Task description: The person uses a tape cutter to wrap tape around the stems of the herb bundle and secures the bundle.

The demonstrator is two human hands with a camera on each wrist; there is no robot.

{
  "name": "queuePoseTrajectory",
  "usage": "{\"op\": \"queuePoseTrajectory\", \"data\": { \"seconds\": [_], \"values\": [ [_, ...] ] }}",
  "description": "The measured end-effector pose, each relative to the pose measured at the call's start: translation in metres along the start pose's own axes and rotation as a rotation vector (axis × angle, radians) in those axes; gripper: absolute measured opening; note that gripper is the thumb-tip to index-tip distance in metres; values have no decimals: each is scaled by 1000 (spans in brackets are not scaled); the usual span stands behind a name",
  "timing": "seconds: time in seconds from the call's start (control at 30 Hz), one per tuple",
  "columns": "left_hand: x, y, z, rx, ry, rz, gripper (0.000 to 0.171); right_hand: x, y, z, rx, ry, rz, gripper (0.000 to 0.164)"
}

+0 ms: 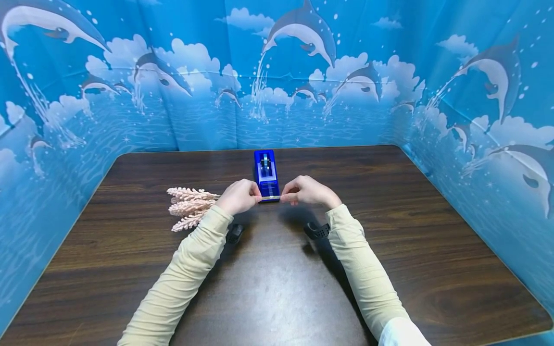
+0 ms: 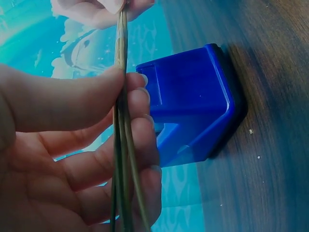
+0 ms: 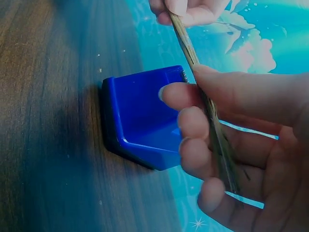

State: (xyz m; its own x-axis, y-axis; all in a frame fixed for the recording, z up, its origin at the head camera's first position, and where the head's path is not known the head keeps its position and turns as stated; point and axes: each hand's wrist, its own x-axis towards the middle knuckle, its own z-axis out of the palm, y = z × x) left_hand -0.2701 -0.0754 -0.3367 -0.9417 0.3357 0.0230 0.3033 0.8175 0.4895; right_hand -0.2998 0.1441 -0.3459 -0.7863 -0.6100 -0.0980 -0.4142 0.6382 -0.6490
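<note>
And there it was, a bundling step by the look of it: the left hand (image 1: 239,196) pinching the thin stems (image 1: 271,197), the right hand (image 1: 310,192) pinching their other end, the bunch held crosswise at the near end of the blue tape dispenser (image 1: 266,181)! Pale pink sprays (image 1: 190,207) fanned out left of the left hand, over the bench (image 1: 411,250). Between the grips showed a glossy stretch (image 2: 124,35), perhaps clear tape, hard to be sure. Next, it seemed, called for steady pinches and a snug wrap there
</note>
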Motion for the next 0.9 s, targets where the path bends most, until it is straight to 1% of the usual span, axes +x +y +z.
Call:
{"op": "queuePoseTrajectory", "data": {
  "seconds": [0.13, 0.27, 0.37, 0.47, 0.53, 0.6, 0.77, 0.9],
  "values": [
    [0, 0, 1, 7, -4, -2, 12, 1, 2, 0, 8, -22, 16, 31],
    [0, 0, 1, 9, -18, -1, 11, 1, 3, -1, -6, -18, 4, 27],
    [0, 0, 1, -33, -70, 0, 13, 1, 3, -2, -28, 0, -3, 24],
    [1, -1, 0, -88, -129, -6, 20, 0, 2, -3, -44, 11, 1, 23],
    [3, -2, 1, -112, -151, -14, 24, 0, 3, -4, -52, 10, 3, 23],
    [4, -3, 2, -113, -147, -18, 26, 0, 3, -4, -61, 13, 2, 23],
    [7, -6, 5, -151, -108, -7, 19, -1, 4, -6, -60, 39, 28, 22],
    [8, -6, 6, -155, -37, 15, 16, -1, 4, -8, -53, 55, 37, 23]
  ]
}}
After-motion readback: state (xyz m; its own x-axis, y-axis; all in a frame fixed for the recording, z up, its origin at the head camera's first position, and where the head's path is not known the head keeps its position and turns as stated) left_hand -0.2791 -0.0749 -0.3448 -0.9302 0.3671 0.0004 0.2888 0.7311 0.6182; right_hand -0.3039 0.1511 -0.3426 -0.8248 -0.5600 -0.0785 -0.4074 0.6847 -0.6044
